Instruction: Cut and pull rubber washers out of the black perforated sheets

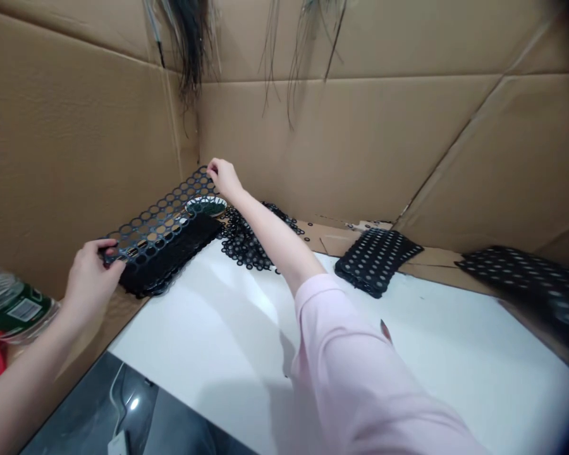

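step: holed black sheet held at both ends, tilted above the black stack beside the left cardboard wall | next: I judge both ends must travel together, kept level | left hand: fingers closed on near edge | right hand: fingertips pinch far corner, near small dish

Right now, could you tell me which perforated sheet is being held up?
The leftmost sheet, gripped at both ends by left hand and right hand; the stacks to its right lie flat.
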Tool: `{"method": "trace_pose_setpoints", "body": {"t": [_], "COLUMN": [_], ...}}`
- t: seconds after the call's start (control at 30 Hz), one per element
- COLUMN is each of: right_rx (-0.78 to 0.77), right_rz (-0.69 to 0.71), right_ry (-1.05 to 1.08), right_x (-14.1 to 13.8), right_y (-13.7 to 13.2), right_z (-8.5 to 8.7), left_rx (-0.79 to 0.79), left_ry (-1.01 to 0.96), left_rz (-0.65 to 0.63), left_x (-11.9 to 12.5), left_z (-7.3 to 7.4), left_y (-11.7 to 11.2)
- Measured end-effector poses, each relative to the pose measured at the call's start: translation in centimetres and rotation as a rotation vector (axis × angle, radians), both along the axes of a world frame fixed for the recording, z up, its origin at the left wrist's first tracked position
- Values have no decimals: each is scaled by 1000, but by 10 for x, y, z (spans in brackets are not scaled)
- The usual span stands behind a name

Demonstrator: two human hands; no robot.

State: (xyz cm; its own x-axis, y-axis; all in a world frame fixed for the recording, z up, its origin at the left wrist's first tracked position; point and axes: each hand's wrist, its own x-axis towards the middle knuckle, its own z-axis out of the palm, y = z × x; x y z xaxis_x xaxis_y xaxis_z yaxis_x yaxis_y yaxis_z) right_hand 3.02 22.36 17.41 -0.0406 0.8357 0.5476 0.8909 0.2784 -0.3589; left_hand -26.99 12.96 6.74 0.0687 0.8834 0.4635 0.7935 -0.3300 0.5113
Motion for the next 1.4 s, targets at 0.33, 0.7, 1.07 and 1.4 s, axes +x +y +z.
{"method": "trace_pose_setpoints", "body": {"t": [0.33, 0.7, 1.07, 1.4], "right_rx": [-257, -163, -108, -580], "right_rz": [-66, -67, -170, -238], "right_ry": [-169, -452, -508, -224], "right_x": [-19, -1, 127, 152], "right_y": [12, -5, -199, -402], "right_z": [-69, -81, -47, -129], "left_rx": [-190, -163, -131, -76], "left_ry": [115, 399, 510, 496], "left_rz": [91, 157, -73, -19], "left_x": [13, 19, 111, 168], "left_z": [-15, -15, -14, -46], "left_y": [16, 4, 56, 81]}}
